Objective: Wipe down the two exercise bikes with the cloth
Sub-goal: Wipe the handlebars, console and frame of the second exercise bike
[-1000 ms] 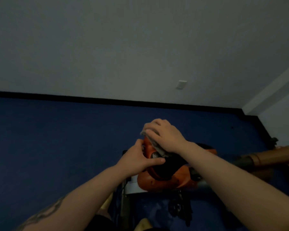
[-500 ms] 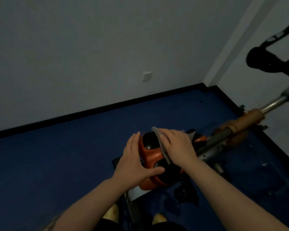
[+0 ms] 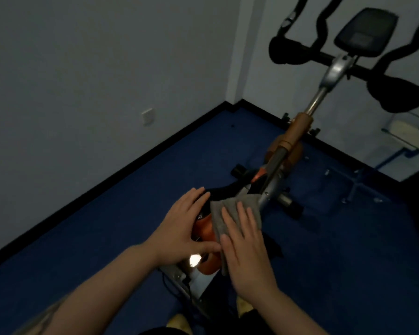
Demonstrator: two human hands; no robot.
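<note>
The grey folded cloth (image 3: pixel 230 217) is pressed flat onto the orange-and-black bike saddle (image 3: pixel 205 229) by the right hand (image 3: pixel 246 257) (fingers straight). The saddle's left side is steadied by the left hand (image 3: pixel 180 229), grip released, fingers extended.

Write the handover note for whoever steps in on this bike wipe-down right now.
Right hand: flat, fingers straight, pressing the grey cloth onto the orange-and-black saddle.
Left hand: fingers straight, resting on the saddle's left side, steadying it.
Bike: frame runs ahead to the black handlebars and console.
Done: saddle wipe under way.
Left: frame, handlebars, console. Only one bike is in view; the second is not seen.
</note>
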